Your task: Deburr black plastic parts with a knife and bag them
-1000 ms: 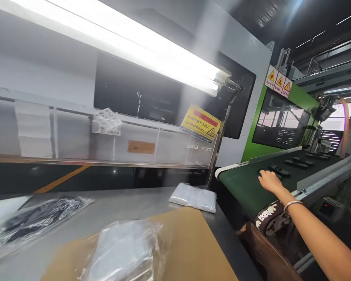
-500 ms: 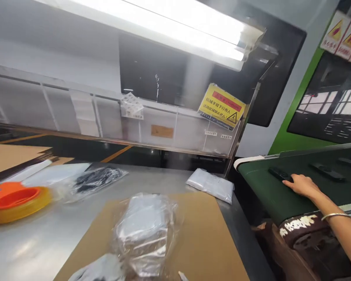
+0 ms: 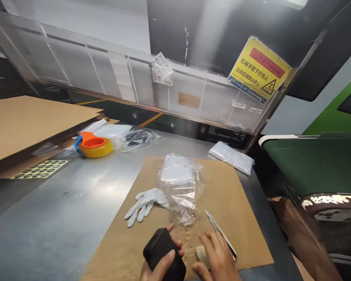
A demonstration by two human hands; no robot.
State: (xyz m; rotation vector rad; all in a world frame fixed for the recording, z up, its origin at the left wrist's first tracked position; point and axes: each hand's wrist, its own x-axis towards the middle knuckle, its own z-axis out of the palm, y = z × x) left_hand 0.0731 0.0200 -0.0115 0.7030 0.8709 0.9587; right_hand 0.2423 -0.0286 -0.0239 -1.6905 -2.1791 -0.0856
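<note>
My left hand (image 3: 160,269) is closed around a black box-shaped piece (image 3: 160,249) with rounded corners, low in the view. My right hand (image 3: 218,257) is just to its right, slightly blurred, thumb and fingers apart. Between its thumb and forefinger shows a small cream-coloured block (image 3: 201,254); whether they touch it is unclear. Beside the right fingers lies a utility knife (image 3: 220,234) on the cardboard sheet (image 3: 236,203). Farther up the sheet are a clear plastic bag with white contents (image 3: 178,171) and a white glove (image 3: 148,201).
An orange tape dispenser (image 3: 93,144) and a bagged dark item (image 3: 140,138) stand back left on the metal table (image 3: 61,218). Round stickers (image 3: 41,169) lie near stacked cardboard (image 3: 32,121). A white packet (image 3: 231,156) lies back right, near the green conveyor belt (image 3: 316,168).
The view has turned left and down. A hand that was on a dark piece on the conveyor is gone from there. Both my hands now show over the cardboard, the left holding a black piece.
</note>
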